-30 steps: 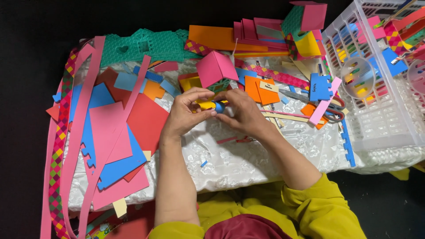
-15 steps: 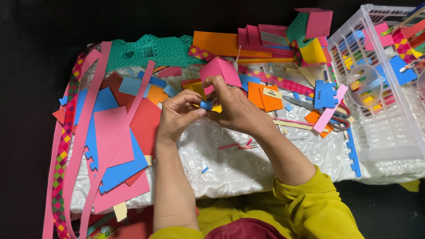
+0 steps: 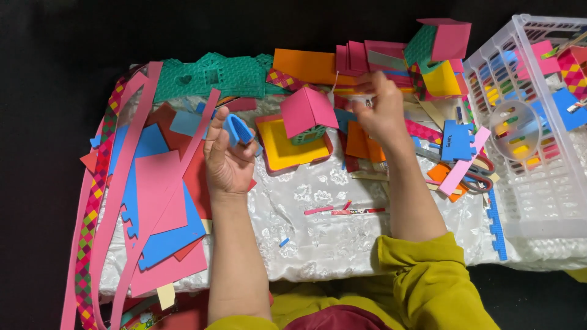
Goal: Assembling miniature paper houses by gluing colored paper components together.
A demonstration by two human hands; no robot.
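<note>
**Hands part over the foam scraps**

Half a second ago both hands met at the middle of the worktop, working one small piece between them. Now they are well apart. The left hand is raised palm-up, thumb and fingers pinching a small curled blue foam piece. The right hand has moved toward the far edge, fingers loosely spread over the stacked sheets; it is blurred, so I cannot tell whether it holds anything.

On the white patterned cloth covering the worktop, thin pink slivers lie near the front edge. Toward the left edge, overlapping pink and blue foam sheets lie beside long pink strips and a checkered woven band. Between the hands sits a yellow square in an orange frame, with a small pink-roofed foam house on its far corner. A green woven mat lies at the far edge. A white plastic basket holding coloured scraps stands at the right edge.
</note>
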